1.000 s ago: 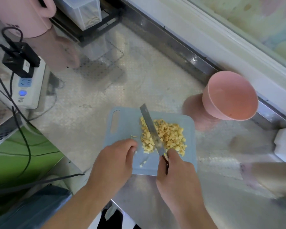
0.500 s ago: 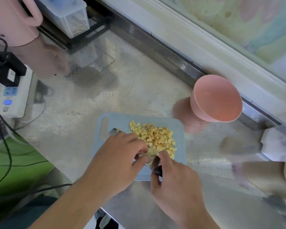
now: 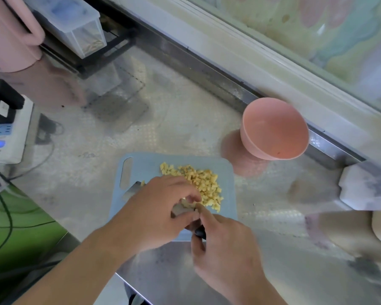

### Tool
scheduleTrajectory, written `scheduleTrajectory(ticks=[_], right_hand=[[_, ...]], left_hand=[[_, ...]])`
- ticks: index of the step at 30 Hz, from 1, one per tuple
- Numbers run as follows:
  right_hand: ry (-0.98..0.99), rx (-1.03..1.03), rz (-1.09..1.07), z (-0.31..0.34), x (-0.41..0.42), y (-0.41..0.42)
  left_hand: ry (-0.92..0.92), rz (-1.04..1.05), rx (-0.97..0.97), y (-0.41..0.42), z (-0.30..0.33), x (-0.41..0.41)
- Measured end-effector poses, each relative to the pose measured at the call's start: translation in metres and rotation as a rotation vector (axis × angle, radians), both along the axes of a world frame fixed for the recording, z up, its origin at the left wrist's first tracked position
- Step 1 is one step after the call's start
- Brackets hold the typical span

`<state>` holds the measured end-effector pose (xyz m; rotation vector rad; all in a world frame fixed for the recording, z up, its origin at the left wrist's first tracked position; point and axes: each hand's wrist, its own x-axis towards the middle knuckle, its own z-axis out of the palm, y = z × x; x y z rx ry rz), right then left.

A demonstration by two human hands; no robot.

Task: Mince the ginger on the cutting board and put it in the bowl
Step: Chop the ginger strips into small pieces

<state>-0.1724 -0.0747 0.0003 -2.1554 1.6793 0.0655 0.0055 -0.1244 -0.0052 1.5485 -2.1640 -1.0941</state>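
Head view: the pale blue plastic cutting board (image 3: 226, 172) lies on the steel counter (image 3: 174, 119), with the heap of diced yellow ginger (image 3: 198, 181) on its middle. At its 6 o'clock edge the right hand (image 3: 227, 256) grips the black-handled knife (image 3: 199, 232). The left hand (image 3: 156, 212) pinches the blade. The empty pink round bowl (image 3: 273, 130) stands at the board's 2 o'clock, just beside it.

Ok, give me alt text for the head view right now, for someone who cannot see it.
Both hands meet over a pale blue plastic cutting board: the left hand pinches the flat steel knife blade, apparently wiping it, while the right hand holds the knife's black handle. Diced yellow ginger is piled on the board; a round pink bowl stands beyond it.
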Motion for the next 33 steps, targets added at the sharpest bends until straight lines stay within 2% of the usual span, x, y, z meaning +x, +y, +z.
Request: scheduleTrajectory(ticks=[4, 10, 19, 21, 26, 33], right_hand=[[-0.064, -0.018, 0.005, 0.004, -0.001, -0.002], [0.009, -0.038, 0.03, 0.008, -0.013, -0.005], [0.028, -0.009, 0.008, 0.011, -0.039, -0.008], [0.034, -0.01, 0.016, 0.011, -0.042, -0.009], [0.091, -0.046, 0.064, 0.009, -0.043, -0.011], [0.085, -0.049, 0.085, 0.011, -0.039, -0.009]], left_hand=[[-0.077, -0.013, -0.077, 0.0, -0.007, -0.01], [-0.178, 0.105, -0.258, -0.008, -0.014, -0.016], [-0.163, 0.47, -0.075, -0.009, 0.006, 0.01], [-0.176, 0.454, -0.032, -0.006, 0.01, 0.012], [-0.221, 0.251, 0.126, -0.006, 0.011, 0.015], [-0.166, 0.309, 0.048, -0.026, -0.013, 0.012]])
